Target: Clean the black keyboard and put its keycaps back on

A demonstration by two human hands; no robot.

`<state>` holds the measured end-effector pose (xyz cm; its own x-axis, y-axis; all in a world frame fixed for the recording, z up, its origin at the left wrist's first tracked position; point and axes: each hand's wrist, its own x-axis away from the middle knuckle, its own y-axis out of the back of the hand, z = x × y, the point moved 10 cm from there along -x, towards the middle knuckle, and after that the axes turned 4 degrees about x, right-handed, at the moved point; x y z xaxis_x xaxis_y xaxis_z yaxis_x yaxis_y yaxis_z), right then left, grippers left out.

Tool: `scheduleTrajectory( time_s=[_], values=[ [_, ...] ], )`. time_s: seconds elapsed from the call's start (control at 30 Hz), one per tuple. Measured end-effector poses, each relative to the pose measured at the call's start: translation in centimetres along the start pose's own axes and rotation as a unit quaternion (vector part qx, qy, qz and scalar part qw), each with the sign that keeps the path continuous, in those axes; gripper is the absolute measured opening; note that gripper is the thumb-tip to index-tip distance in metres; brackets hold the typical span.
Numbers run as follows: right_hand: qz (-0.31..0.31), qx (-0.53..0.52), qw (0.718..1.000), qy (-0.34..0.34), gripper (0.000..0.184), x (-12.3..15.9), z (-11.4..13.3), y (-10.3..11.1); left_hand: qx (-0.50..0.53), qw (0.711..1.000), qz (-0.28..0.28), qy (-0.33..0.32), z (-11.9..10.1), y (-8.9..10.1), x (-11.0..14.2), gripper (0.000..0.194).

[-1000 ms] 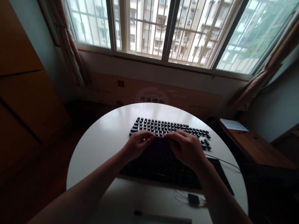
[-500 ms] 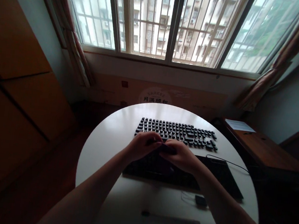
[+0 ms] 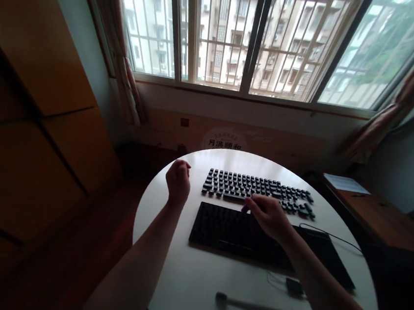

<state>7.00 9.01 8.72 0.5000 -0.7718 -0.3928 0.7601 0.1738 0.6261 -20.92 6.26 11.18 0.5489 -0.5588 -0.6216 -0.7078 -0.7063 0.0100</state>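
Observation:
Above the table's left part, my left hand (image 3: 178, 184) is closed like a fist, well apart from the other hand; whatever its fingers hold, if anything, is hidden. My right hand (image 3: 269, 216) pinches a piece of dark purple cloth (image 3: 244, 209), of which only a small end shows below the fingertips. That hand hovers over the back edge of a black keyboard base (image 3: 218, 225) without visible keycaps. Just behind it, black keycaps (image 3: 241, 183) lie in rows in keyboard order.
A brush (image 3: 255, 308) lies near the front of the round white table (image 3: 179, 280). A small dark block (image 3: 294, 286) with thin wire loops is partly beside my right forearm. A black cable (image 3: 332, 233) runs right. Paper (image 3: 346, 183) rests on a wooden desk (image 3: 374, 214).
Both hands held the purple cloth between them; my left hand has let go of the visible cloth and moved left. My right hand keeps the cloth. The view has swung left.

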Motion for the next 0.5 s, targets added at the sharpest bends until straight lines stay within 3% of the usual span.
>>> scheduleTrajectory(
  time_s=[0.1, 0.2, 0.27, 0.33, 0.43, 0.5],
  values=[
    [0.002, 0.109, 0.992, 0.06, 0.041, -0.9, 2.4, -1.3, -0.041, 0.996, 0.07, 0.025, -0.5, -1.4, -1.7, 0.023],
    [0.038, 0.168, 0.979, 0.106, 0.029, -2.4, 4.2, -4.2, -0.094, 0.965, 0.233, 0.071, -0.4, -4.6, -2.9, 0.028],
    [0.048, 0.208, 0.97, 0.112, 0.025, -3.5, 4.6, -5.8, -0.132, 0.908, 0.38, 0.121, 0.9, -6.8, -1.8, 0.025],
    [0.027, 0.248, 0.963, 0.098, 0.025, -4.4, 4.6, -6.6, -0.167, 0.83, 0.502, 0.175, 2.9, -7.6, 0.6, 0.02],
    [-0.011, 0.267, 0.96, 0.081, 0.03, -4.8, 4.2, -6.9, -0.199, 0.729, 0.613, 0.231, 6.0, -6.9, 4.7, 0.02],
    [0.018, 0.254, 0.962, 0.097, 0.029, -4.6, 3.7, -8.0, -0.209, 0.687, 0.65, 0.251, 7.7, -6.2, 6.9, 0.021]
  ],
)
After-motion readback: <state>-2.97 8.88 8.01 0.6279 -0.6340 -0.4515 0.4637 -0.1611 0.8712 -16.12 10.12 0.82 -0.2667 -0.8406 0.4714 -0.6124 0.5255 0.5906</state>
